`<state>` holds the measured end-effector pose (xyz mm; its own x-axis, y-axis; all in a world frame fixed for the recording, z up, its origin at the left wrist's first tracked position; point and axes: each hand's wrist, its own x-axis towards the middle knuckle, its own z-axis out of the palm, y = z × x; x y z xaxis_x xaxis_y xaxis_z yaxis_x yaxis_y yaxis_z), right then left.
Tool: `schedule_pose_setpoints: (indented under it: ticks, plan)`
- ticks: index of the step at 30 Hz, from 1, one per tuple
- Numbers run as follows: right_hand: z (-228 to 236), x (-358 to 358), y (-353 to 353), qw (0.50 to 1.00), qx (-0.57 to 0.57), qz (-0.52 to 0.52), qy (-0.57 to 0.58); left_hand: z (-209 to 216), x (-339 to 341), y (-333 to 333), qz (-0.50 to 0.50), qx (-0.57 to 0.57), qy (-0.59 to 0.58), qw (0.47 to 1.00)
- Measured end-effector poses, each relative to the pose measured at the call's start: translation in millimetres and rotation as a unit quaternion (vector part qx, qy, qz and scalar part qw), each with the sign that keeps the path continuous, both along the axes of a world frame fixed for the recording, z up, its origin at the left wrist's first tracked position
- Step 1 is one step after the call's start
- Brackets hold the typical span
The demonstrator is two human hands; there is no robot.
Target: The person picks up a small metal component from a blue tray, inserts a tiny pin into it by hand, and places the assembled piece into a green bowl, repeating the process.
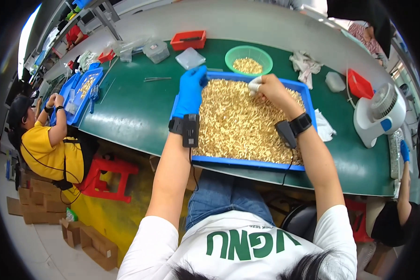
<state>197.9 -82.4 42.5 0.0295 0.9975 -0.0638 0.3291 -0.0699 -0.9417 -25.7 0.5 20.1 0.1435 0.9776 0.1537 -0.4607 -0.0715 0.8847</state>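
A blue tray [247, 163] full of small gold-coloured metal pieces [240, 123] lies in front of me. My left hand [191, 88], in a blue glove, is over the tray's far left corner with its fingers curled closed; whatever is inside them is hidden. Above the far right part of the pieces, my right hand [269, 90] has its fingers pinched together. White finger covers show on that hand, and anything between the fingertips is too small to make out. Just beyond the tray stands a light green bowl [268, 59] holding more gold-coloured pieces.
Along the table's back are a red bin [188, 41], a clear plastic box [156, 50] and a white cloth [305, 65]. A white fan [380, 114] stands at right. On the left, a person in yellow [56, 149] works at another blue tray [92, 93]. Another person's blue-gloved hand [404, 150] shows far right.
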Motion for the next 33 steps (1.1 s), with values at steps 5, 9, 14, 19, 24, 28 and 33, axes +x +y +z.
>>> schedule_pose_setpoints:
  ticks: [5, 9, 14, 19, 24, 28, 33]
  plan:
    - [10, 15, 32, 0.967, 0.030, -0.014, -0.254, -1, 14, -17, -0.113, -0.016, 0.143, 0.983]
    - [13, 33, 67, 0.884, 0.232, -0.029, -0.404, -7, 23, -17, -0.136, -0.017, 0.151, 0.979]
    - [21, -20, 25, 0.990, 0.027, 0.053, -0.131, 4, 25, -22, -0.117, 0.027, 0.196, 0.973]
    - [-13, -29, 4, 0.943, 0.239, -0.002, -0.232, 39, 28, -49, -0.146, 0.162, 0.302, 0.928]
    - [-13, -13, -22, 0.972, 0.206, -0.058, -0.096, -12, -1, -13, -0.234, 0.248, 0.566, 0.750]
    - [-9, -8, -35, 0.978, 0.190, -0.079, 0.040, -27, 7, 0, -0.224, 0.270, 0.536, 0.767]
    - [-21, -16, -28, 0.931, 0.326, -0.057, -0.156, -3, 22, -9, -0.184, 0.153, 0.407, 0.881]
